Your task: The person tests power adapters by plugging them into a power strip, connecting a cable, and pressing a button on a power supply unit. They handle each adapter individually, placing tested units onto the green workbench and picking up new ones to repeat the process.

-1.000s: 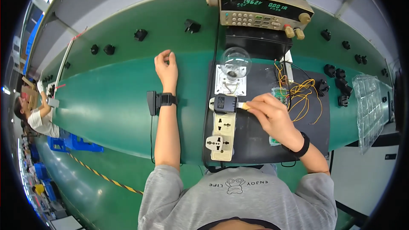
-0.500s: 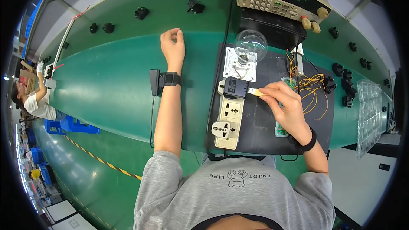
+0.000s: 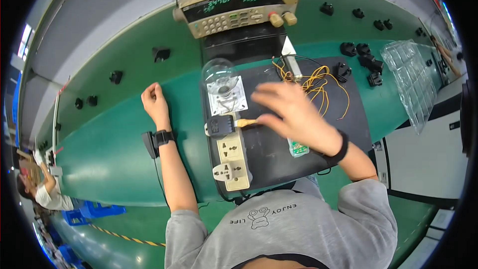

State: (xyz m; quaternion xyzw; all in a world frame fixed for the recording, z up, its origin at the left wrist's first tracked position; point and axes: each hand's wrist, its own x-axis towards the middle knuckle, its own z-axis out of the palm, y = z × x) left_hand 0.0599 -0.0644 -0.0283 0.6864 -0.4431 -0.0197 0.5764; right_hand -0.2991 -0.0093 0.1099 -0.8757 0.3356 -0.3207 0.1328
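Hovering over black mat (image 3: 279,154), right hand (image 3: 291,112) spread wide, holding nothing — left hand (image 3: 153,98) fisted on green table (image 3: 109,139), far left of charger (image 3: 220,125).

A long workbench (image 3: 99,139) with a smooth green top runs across the scene from left to right, curving with the lens. Beyond its far edge stands a plain grey wall panel (image 3: 104,35). At the far left a bright window (image 3: 25,47) lets in daylight, and the bench top shows soft, even light with a faint sheen. On the right, past the end of the bench, is a white cabinet (image 3: 423,149) with a flat front. Near the lower left, the floor (image 3: 94,239) is green too, crossed by a yellow-and-black striped line (image 3: 124,238), with blue crates (image 3: 87,212) standing just beside the bench.
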